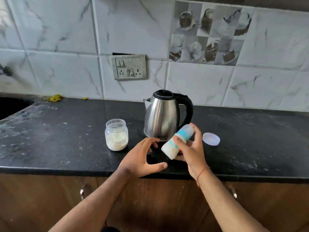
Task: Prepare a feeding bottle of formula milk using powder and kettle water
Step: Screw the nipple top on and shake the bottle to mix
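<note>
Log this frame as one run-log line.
right hand grips tilted feeding bottle | left hand open, empty | powder jar uncapped | kettle lid shut

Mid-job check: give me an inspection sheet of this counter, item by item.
Surface: black stone countertop, dusty with pale smears.
Job's things: steel electric kettle with black handle, lid shut; clear glass jar of white powder, no lid on; white feeding bottle with blue print, tilted, milky inside.
Clutter: round translucent lid lying flat; yellow scraps by the wall.
Grippers: right hand grips the bottle; left hand open, holding nothing.
Cables: nothing seen.
Surroundings: marble-look wall tiles, grey switch-and-socket plate, wooden cabinets below.
</note>
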